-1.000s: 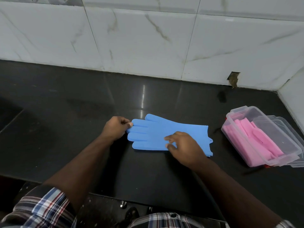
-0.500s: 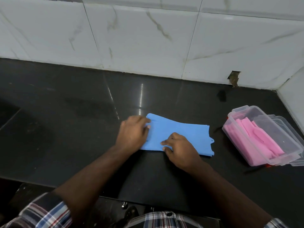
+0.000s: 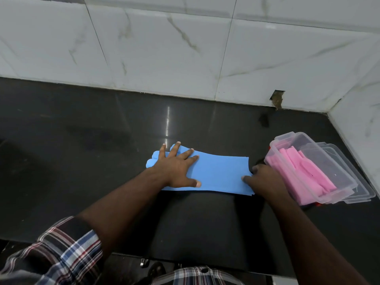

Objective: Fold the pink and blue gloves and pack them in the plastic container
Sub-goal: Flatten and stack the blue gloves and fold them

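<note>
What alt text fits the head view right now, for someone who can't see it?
A person's left hand presses flat on a blue glove on a black counter, while the right hand holds its cuff end. At right, an open clear container holds folded pink gloves; white marble tiles rise behind.

A blue glove (image 3: 218,173) is seen on a glossy black worktop (image 3: 82,161). Pink gloves (image 3: 308,173) are held in a clear plastic container (image 3: 287,138). White tiles (image 3: 164,48) are veined grey-brown. The sleeve (image 3: 61,254) is checked in blue, red, white and black.
</note>
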`<state>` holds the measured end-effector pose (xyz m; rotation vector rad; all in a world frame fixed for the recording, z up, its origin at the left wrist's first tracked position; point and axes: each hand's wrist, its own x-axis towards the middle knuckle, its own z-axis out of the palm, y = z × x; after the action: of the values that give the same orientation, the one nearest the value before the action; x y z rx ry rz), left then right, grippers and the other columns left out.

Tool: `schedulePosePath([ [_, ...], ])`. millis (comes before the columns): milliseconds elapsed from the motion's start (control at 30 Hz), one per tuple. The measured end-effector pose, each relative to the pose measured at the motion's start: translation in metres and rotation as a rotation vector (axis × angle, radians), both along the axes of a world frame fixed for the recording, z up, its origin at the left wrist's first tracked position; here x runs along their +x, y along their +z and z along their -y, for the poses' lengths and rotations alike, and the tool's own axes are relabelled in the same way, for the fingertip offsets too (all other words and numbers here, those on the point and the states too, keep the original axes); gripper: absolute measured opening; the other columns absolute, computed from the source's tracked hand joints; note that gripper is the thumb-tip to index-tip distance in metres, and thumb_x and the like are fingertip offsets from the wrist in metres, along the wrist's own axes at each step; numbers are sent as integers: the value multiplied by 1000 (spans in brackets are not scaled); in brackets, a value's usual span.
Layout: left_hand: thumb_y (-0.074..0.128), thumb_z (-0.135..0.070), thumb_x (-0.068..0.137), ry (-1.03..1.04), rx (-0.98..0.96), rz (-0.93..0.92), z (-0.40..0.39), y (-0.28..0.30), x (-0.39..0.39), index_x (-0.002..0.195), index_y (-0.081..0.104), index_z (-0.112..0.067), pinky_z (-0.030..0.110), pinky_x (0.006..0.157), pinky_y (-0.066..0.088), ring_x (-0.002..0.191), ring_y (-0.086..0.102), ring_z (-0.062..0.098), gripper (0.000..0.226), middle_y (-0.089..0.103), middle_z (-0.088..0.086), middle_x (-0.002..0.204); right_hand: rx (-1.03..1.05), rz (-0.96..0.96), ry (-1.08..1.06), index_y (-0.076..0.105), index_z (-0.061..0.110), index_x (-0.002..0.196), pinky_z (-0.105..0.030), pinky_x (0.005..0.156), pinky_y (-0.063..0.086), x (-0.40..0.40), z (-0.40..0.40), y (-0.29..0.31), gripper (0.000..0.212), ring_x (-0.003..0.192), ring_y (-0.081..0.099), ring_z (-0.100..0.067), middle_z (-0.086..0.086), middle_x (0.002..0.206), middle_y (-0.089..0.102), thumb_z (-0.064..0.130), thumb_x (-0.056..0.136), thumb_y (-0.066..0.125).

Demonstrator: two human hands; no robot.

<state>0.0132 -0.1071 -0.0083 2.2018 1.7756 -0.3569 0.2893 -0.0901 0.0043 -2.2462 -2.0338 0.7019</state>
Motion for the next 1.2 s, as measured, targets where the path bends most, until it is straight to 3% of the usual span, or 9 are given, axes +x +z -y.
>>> schedulePosePath([
  [100,45,-87,76,-20,-21,-25,-4,2,1,159,6,-39,68,115,-13,153,-18,31,104,0,-9,169,-43,-174,-119,60,10,79,-29,51,41,-3,-7,-1,27,62,56,-20,-7,77,60,33,84,73],
  [233,45,-88,75,-25,-36,-38,-6,3,1,159,2,-39,69,115,-12,153,-18,31,106,-2,-10,169,-128,-431,-327,54,11,71,-48,82,57,1,-15,-2,27,71,59,-27,-13,75,59,22,83,75],
  [333,45,-88,75,-23,-43,-36,-5,3,0,159,0,-40,70,114,-12,153,-19,31,106,-3,-10,169,-126,-553,-338,59,12,86,-54,82,58,4,-17,-4,17,87,68,-32,-15,90,68,17,81,74],
  [433,44,-88,75,-26,-42,-30,-5,2,-1,159,0,-40,70,114,-11,153,-18,31,107,-4,-10,169,-183,-699,-331,50,16,123,-45,72,60,8,-16,-2,51,98,65,-26,-12,118,61,8,81,76],
  [567,44,-89,75,-28,-39,-24,-5,1,-2,158,-1,-40,71,114,-10,153,-18,31,107,-4,-11,169,-243,-662,-129,32,43,146,-47,74,62,15,-12,4,98,108,60,-26,-5,130,45,4,73,84],
  [700,44,-89,75,-35,-44,-30,-6,2,-2,158,-2,-40,71,114,-10,153,-18,31,107,-5,-10,169,-349,-601,-24,33,39,149,-38,72,62,14,-11,17,98,95,57,-19,2,131,38,-2,73,81],
  [833,44,-89,75,-32,-48,-34,-6,2,-3,158,-3,-40,72,114,-10,153,-18,31,108,-5,-11,169,-425,-647,-35,35,28,150,-22,53,54,16,-13,27,92,83,58,-21,-5,112,45,-7,76,77],
  [1000,46,-90,72,-8,-49,-21,-6,0,-4,159,-5,-37,72,113,-11,153,-18,31,114,-5,-14,168,-379,-659,-14,35,31,149,-39,73,62,18,-13,34,97,97,64,-35,-12,120,46,-4,72,81],
  [1200,45,-92,70,-10,-60,-25,-9,-1,-6,159,-7,-36,73,113,-10,153,-18,32,117,-6,-13,169,-282,-702,73,34,28,151,-33,68,57,11,-9,52,100,87,62,-25,-5,125,45,0,69,84],
])
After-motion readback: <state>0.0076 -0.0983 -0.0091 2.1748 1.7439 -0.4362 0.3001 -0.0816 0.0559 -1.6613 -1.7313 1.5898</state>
